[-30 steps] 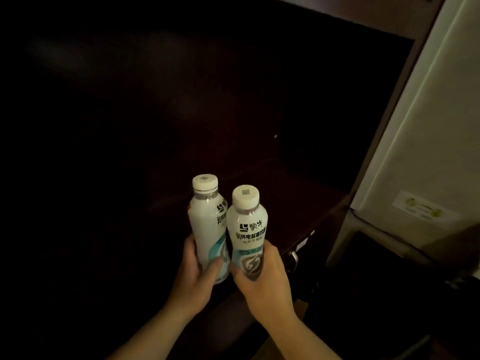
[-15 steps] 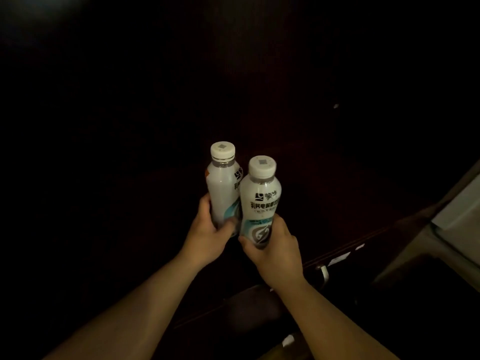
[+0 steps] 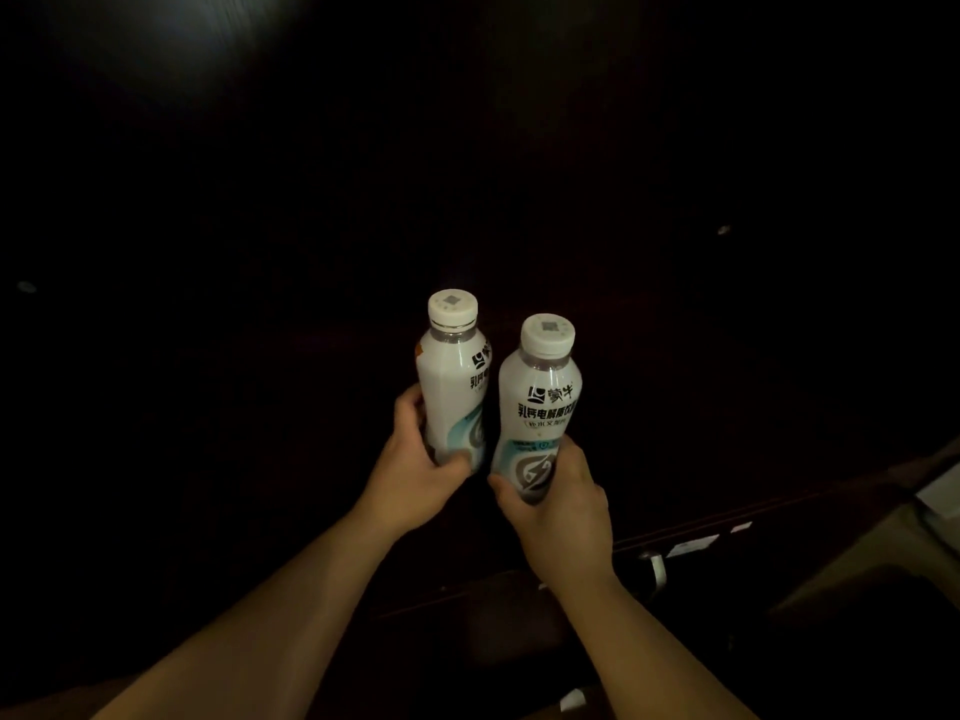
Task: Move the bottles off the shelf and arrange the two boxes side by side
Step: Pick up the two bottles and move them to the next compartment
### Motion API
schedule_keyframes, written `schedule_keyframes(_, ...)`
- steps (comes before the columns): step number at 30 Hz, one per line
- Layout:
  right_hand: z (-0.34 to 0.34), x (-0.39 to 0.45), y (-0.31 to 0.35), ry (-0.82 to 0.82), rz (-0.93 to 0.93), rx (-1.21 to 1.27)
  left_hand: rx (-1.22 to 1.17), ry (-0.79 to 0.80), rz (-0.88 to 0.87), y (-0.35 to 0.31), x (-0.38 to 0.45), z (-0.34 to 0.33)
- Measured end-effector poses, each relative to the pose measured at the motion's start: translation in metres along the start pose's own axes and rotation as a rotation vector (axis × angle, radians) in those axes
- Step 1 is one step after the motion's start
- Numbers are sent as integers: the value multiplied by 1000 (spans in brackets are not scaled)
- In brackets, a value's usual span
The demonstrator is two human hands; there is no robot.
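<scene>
Bottles: two white plastic drink bottles with white caps, upright, touching, held out over the dark shelf.
Left hand (image 3: 415, 475): grip closed round the left bottle (image 3: 451, 387).
Right hand (image 3: 561, 506): grip closed round the right bottle (image 3: 537, 407).
Change: view has swung left; the pale wall has gone, the bottles sit farther into the dark recess, so likely being set down.
Hidden: shelf surface and the boxes are lost in darkness.

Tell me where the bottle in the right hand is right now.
In the head view, the right-hand bottle sits just right of centre, upright, gripped low by the right hand, close beside the other bottle in the left hand.
</scene>
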State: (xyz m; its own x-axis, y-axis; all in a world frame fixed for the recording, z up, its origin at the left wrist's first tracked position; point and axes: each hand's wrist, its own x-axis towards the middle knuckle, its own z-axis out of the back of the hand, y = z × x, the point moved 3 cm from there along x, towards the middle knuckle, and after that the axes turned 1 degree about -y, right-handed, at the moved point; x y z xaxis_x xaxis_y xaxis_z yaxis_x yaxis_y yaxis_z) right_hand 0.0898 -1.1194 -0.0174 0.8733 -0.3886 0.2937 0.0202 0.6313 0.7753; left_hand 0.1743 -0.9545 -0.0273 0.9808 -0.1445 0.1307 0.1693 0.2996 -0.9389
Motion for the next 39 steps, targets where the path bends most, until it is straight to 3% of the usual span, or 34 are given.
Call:
schedule_keyframes(32, -4, -2, -11, 26, 36, 71, 130, -27, -125, -11, -48, 11)
schedule_keyframes(39, 2, -16, -21, 25, 65, 132, 117, -58, -27, -7, -69, 9)
